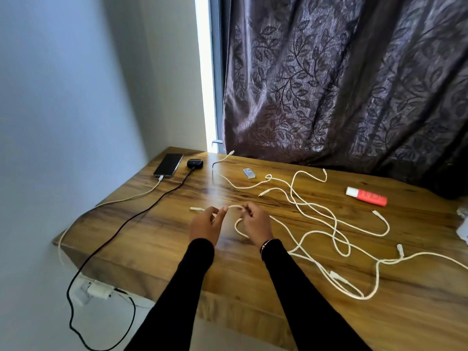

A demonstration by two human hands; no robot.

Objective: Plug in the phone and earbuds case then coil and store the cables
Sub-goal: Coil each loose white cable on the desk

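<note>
Both hands, left hand (204, 224) and right hand (255, 224), pinch the white cable (234, 206) well in front of the phone (168, 165); best keep loops even.

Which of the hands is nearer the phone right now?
Left. The left hand sits nearer the phone, which lies at the desk's far left corner; the right hand is further right, both pinching a white cable.

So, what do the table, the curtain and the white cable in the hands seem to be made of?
Table: wood or wood-look laminate, with brown grain streaks and a soft sheen. Curtain: woven fabric, slightly glossy, with a leaf pattern and hanging folds. White cable: looks braided or matte rather than glossy, though it is too small to be sure.
</note>
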